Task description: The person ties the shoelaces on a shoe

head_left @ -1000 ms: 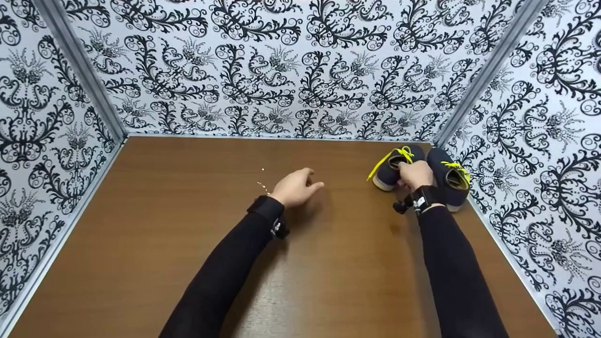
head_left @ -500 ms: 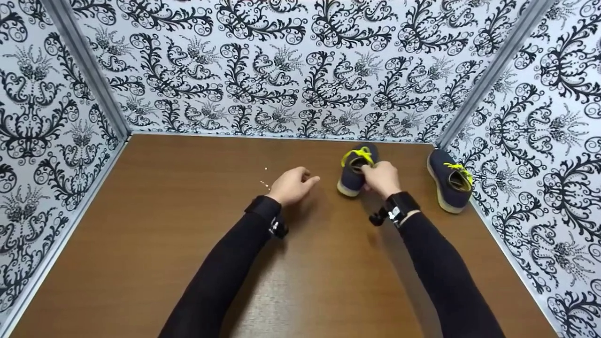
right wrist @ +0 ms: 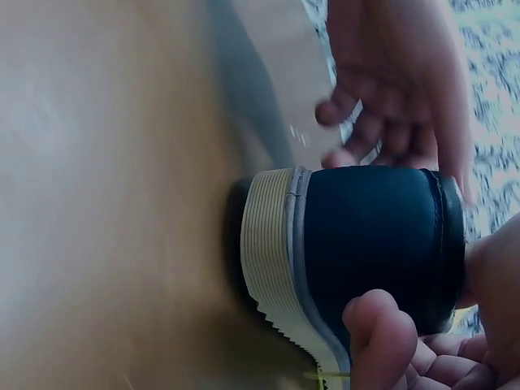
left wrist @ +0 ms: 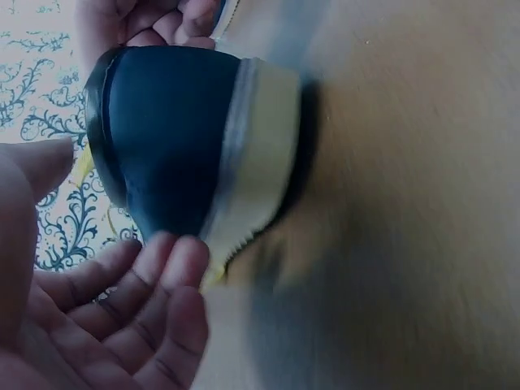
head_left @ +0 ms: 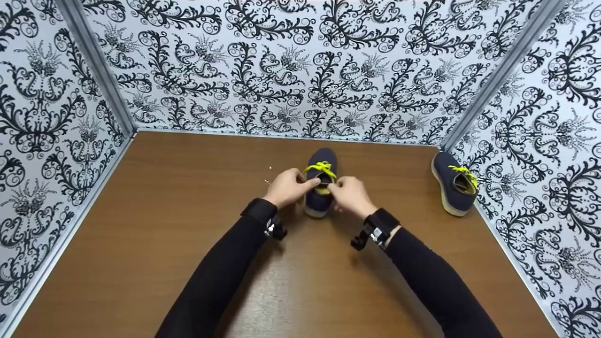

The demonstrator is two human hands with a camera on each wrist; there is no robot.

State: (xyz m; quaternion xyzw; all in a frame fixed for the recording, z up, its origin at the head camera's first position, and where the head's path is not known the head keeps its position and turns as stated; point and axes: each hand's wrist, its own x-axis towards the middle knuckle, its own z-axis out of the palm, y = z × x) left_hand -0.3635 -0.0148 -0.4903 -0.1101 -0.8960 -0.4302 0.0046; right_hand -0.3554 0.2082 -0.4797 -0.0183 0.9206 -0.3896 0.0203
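Note:
A dark blue shoe (head_left: 319,205) with yellow laces (head_left: 322,166) and a cream ribbed sole (right wrist: 272,231) stands between the two hands, toe towards the back wall. My right hand (head_left: 353,196) grips its right side, with the thumb inside the collar and the fingers outside. On the opposite side is my left hand (head_left: 286,188), its thumb apart from the collar. The left fingertips (left wrist: 175,260) are right at the shoe's side, loosely bent. The heel faces both wrist cameras; the shoe's toe is hidden there.
A matching shoe (head_left: 454,185) stands at the right, beside the patterned side wall (head_left: 554,141). Behind the brown tabletop (head_left: 188,188) rises a patterned back wall (head_left: 281,70). Small pale marks (head_left: 270,167) show on the tabletop behind the left hand.
My right hand has carried one shoe leftwards, away from its pair, to the left hand. The left hand has stayed almost in place; the other shoe remains at the right.

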